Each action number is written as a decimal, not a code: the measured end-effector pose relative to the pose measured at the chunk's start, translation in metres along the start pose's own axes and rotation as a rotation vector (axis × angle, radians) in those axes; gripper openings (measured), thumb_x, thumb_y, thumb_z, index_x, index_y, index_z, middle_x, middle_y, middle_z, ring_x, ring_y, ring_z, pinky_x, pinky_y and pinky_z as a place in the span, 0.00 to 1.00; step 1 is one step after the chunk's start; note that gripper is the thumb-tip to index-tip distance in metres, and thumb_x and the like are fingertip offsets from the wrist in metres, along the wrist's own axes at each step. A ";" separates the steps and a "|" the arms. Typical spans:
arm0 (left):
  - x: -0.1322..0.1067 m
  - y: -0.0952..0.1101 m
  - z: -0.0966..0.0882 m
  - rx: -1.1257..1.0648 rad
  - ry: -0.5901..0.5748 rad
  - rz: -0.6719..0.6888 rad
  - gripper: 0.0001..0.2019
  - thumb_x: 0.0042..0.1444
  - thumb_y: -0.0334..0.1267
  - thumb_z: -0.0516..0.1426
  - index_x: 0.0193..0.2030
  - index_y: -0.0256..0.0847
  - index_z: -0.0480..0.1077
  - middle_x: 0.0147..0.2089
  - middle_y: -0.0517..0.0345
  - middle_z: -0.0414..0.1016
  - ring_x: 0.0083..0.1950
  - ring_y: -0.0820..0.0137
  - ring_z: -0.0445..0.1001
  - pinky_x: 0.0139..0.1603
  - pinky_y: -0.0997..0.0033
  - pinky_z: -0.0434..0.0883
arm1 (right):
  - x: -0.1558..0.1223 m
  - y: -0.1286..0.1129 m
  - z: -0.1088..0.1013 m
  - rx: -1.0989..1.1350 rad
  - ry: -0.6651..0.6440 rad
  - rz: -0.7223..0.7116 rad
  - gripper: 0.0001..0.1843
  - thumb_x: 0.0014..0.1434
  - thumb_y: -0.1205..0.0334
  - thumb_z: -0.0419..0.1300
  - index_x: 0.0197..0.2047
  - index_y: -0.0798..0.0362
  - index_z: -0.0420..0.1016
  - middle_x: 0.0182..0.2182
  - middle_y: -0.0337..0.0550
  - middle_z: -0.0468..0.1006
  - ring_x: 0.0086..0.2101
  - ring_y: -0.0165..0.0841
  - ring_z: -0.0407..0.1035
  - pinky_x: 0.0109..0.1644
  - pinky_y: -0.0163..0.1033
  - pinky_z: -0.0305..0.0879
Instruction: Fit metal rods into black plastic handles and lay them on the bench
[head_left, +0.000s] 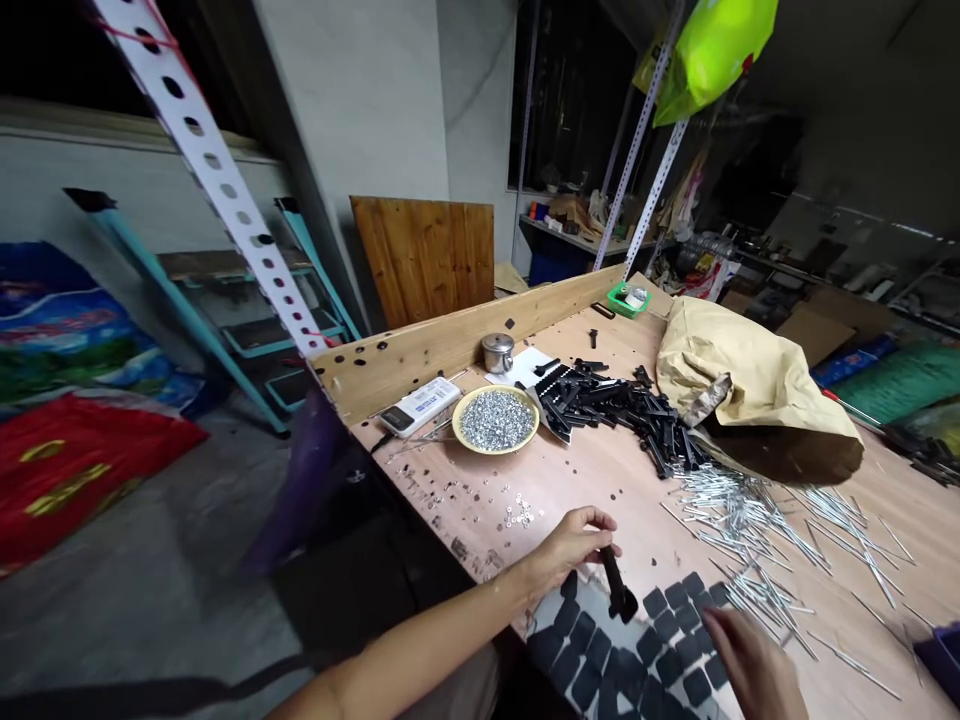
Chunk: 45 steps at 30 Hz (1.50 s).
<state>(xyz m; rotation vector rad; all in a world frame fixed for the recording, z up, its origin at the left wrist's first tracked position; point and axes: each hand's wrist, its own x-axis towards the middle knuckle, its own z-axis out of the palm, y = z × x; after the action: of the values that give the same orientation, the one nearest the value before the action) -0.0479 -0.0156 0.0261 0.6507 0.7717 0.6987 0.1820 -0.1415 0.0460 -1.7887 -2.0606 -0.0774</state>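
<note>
My left hand (574, 545) pinches a slim black plastic part (613, 578) by its upper end, its wider end hanging down over a pale sheet of black square pads (585, 632). At the right side of that sheet is my right hand (754, 660), fingers drawn together at the pads; whatever they pinch is hidden. Loose metal rods (757, 530) lie beyond my right hand. Farther back is a pile of black plastic parts (615, 410) like the held one. A yellow bowl (495, 449) full of small metal nuts stands left of the pile.
A white digital scale (421, 405) and a small metal pot (498, 352) stand by the wooden back board (465, 335). On the right lies a large brown paper bag (742, 360); a green basket (628, 300) is behind it. Small washers (520, 512) are scattered near the table's left edge.
</note>
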 end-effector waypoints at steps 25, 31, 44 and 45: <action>0.003 0.055 -0.055 -0.395 0.124 -0.233 0.07 0.57 0.26 0.52 0.35 0.29 0.73 0.35 0.51 0.77 0.41 0.72 0.77 0.48 0.76 0.71 | 0.056 -0.099 0.109 0.261 -0.171 -0.213 0.19 0.66 0.56 0.42 0.43 0.49 0.72 0.33 0.43 0.77 0.30 0.30 0.73 0.30 0.32 0.67; -0.047 0.073 -0.079 -0.311 0.161 -0.102 0.06 0.52 0.29 0.58 0.38 0.34 0.71 0.25 0.61 0.71 0.21 0.80 0.68 0.23 0.80 0.65 | 0.094 -0.111 0.133 0.221 -0.127 -0.172 0.19 0.66 0.57 0.43 0.42 0.52 0.73 0.32 0.43 0.76 0.28 0.30 0.72 0.28 0.33 0.64; -0.074 0.045 -0.097 0.046 0.155 -0.015 0.24 0.44 0.46 0.62 0.44 0.29 0.70 0.22 0.62 0.69 0.14 0.86 0.51 0.17 0.78 0.42 | 0.135 -0.136 0.141 0.182 -0.326 -0.066 0.10 0.58 0.65 0.50 0.28 0.51 0.70 0.30 0.44 0.73 0.30 0.32 0.68 0.29 0.34 0.59; -0.072 0.043 -0.096 0.059 0.139 -0.010 0.25 0.45 0.48 0.62 0.44 0.29 0.71 0.21 0.62 0.69 0.13 0.86 0.50 0.17 0.77 0.42 | 0.133 -0.135 0.139 0.298 -0.269 -0.042 0.10 0.58 0.62 0.50 0.28 0.51 0.70 0.29 0.43 0.73 0.28 0.31 0.67 0.29 0.34 0.61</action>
<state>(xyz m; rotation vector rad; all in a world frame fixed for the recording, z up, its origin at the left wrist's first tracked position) -0.1753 -0.0194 0.0337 0.6567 0.9258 0.7194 0.0034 0.0010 -0.0061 -1.6431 -2.1533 0.4581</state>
